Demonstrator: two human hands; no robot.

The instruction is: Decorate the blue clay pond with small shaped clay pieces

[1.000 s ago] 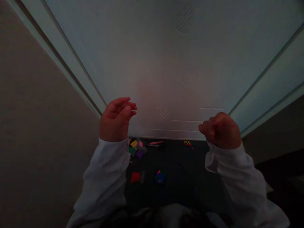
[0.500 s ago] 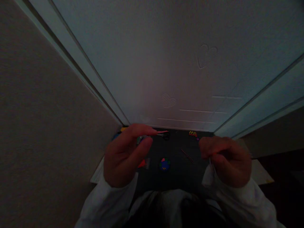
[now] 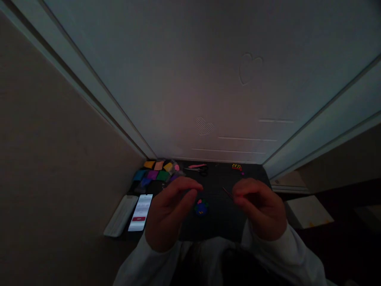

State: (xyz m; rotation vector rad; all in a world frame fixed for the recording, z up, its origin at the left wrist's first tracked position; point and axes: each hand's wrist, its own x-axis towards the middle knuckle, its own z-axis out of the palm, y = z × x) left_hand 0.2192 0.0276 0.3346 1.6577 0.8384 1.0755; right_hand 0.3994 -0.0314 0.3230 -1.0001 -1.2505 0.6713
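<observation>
My left hand (image 3: 171,212) is raised above the dark table, thumb and forefinger slightly apart, with nothing visible between them. To its right, my right hand (image 3: 262,206) is closed in a pinch. A reddish tint shows at its fingertips, but whatever they hold is too small and dark to make out. Between the hands, lower down on the table, lies a round blue piece (image 3: 201,209) with green, pink and yellow bits on it. A thin stick (image 3: 228,193) lies partly behind my right fingertips.
Several coloured packets (image 3: 163,175) lie at the back left. Scissors (image 3: 203,171) rest beside a pink strip (image 3: 197,165). A small group of yellow pieces (image 3: 237,166) is at the back right. A lit phone (image 3: 141,212) lies on the left, near a white panel (image 3: 205,79).
Both hands have come closer together, and the left thumb and forefinger have narrowed their gap. The pale piece hanging below my right hand is out of sight. The packets and phone are now uncovered.
</observation>
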